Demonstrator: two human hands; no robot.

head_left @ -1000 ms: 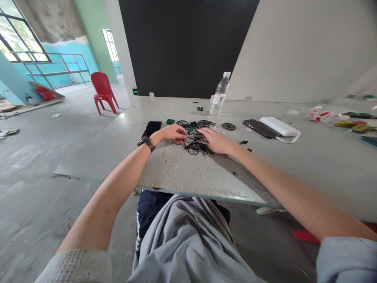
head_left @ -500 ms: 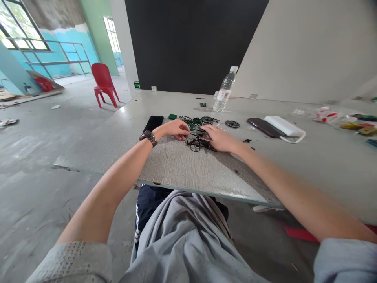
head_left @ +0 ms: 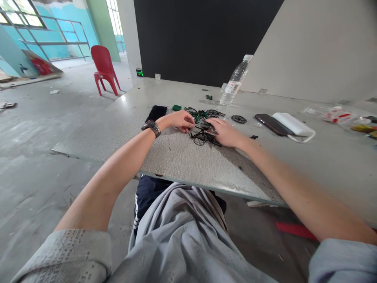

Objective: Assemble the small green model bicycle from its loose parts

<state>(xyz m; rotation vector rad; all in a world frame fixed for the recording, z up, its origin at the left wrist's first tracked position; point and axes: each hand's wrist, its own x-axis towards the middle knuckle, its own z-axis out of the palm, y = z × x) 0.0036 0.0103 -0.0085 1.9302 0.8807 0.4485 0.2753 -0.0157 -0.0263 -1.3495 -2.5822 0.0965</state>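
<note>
A black model bicycle [head_left: 199, 139] lies on the table in front of me. My right hand [head_left: 226, 133] rests on its right side, fingers curled round its frame and partly hiding it. At the bicycle's upper left, my left hand [head_left: 183, 120] has its fingertips pinched together; whatever is between them is too small to make out. Just beyond both hands is a green model bicycle [head_left: 202, 114] with black wheels. A small green block [head_left: 176, 107] sits to its left. A loose black wheel [head_left: 238, 118] lies to the right of my right hand.
A black phone [head_left: 157, 113] lies beside my left wrist. Behind stands a clear water bottle [head_left: 234, 82]. To the right are a dark case [head_left: 272, 124], a white power bank [head_left: 290, 122] with a strap, and plastic packaging [head_left: 338, 114]. The table edge [head_left: 188, 184] runs before my lap.
The whole view has shifted, with the table things appearing slightly higher and further right. Both hands keep nearly the same places at the black model bicycle.
</note>
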